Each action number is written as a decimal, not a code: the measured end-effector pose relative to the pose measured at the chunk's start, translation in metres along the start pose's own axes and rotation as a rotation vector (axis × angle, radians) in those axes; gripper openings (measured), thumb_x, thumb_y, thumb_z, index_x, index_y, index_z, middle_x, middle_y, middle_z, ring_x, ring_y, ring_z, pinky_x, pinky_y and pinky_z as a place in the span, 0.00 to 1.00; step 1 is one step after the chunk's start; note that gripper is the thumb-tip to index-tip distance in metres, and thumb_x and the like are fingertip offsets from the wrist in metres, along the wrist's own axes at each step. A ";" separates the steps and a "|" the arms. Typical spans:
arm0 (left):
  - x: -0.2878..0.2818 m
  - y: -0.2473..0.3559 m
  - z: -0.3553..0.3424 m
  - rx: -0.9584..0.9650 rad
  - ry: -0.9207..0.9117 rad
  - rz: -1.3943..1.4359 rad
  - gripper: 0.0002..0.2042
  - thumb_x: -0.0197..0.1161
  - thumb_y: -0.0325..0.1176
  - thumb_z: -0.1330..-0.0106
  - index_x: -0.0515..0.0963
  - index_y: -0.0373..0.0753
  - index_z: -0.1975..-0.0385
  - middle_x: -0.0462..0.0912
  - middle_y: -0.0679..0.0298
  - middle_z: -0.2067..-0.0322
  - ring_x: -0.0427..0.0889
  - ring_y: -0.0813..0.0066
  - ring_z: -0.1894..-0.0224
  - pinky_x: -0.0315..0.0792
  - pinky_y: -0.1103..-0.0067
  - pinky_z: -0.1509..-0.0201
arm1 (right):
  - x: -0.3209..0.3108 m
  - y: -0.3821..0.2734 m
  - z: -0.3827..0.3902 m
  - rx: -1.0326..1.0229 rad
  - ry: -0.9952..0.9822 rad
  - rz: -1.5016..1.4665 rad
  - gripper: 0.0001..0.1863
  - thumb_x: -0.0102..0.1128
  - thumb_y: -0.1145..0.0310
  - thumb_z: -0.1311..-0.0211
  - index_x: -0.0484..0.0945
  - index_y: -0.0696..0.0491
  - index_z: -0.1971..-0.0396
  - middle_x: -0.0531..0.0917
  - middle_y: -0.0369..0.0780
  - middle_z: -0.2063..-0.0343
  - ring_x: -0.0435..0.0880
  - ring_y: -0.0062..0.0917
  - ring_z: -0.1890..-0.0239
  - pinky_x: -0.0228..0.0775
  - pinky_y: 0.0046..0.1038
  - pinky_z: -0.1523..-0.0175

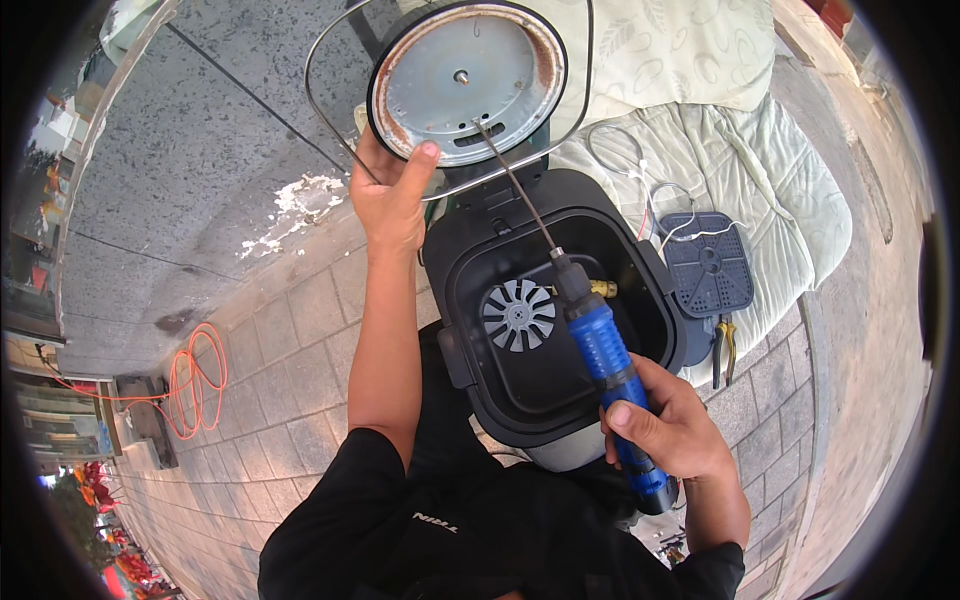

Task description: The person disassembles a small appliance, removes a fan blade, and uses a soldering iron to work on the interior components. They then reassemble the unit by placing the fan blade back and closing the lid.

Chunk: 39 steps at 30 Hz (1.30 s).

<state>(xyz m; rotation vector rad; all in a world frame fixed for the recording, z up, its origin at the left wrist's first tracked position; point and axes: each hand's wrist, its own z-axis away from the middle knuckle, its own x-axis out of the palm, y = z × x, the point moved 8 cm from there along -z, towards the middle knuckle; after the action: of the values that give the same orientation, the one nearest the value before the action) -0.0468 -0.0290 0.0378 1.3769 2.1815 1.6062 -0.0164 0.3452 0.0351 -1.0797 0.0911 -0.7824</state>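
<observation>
My right hand is wrapped around a blue and black electric screwdriver with a long thin bit. The bit slants up to a round metal plate, and its tip meets the plate near some slots. Brownish stains mark the plate's rim. With the thumb over the lower left edge, my left hand grips this plate; most of its fingers are hidden behind. Below stands a black square appliance pot. Inside it lie a grey fan wheel and a small gold-coloured piece.
A thin metal hoop surrounds the plate. On the pale quilted cloth at right lie a black perforated tray, a wired loop and yellow-and-black pliers. An orange cord is coiled on the paving at left.
</observation>
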 end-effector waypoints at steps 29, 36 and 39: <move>-0.002 -0.001 0.001 -0.026 0.015 -0.013 0.35 0.76 0.21 0.38 0.69 0.29 0.30 0.82 0.56 0.41 0.82 0.70 0.41 0.76 0.72 0.36 | 0.010 -0.004 0.004 -0.053 0.075 0.151 0.37 0.72 0.59 0.28 0.66 0.61 0.29 0.81 0.34 0.67 0.80 0.15 0.69 0.75 0.21 0.63; -0.002 -0.001 0.001 -0.029 0.010 -0.017 0.35 0.76 0.21 0.38 0.69 0.28 0.30 0.82 0.55 0.41 0.82 0.70 0.41 0.76 0.72 0.36 | 0.010 -0.003 0.002 -0.043 0.072 0.153 0.37 0.71 0.59 0.28 0.66 0.61 0.29 0.81 0.34 0.67 0.80 0.15 0.69 0.75 0.21 0.63; -0.004 -0.002 0.000 -0.016 0.005 -0.019 0.35 0.77 0.21 0.38 0.69 0.28 0.30 0.82 0.55 0.41 0.82 0.70 0.41 0.76 0.72 0.36 | 0.010 -0.004 0.002 -0.050 0.070 0.156 0.37 0.71 0.59 0.28 0.66 0.61 0.29 0.81 0.34 0.67 0.80 0.15 0.69 0.75 0.21 0.63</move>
<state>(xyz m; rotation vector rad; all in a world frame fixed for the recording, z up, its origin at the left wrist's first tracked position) -0.0462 -0.0317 0.0344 1.3456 2.1731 1.6183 -0.0100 0.3397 0.0429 -1.0784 0.2527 -0.6803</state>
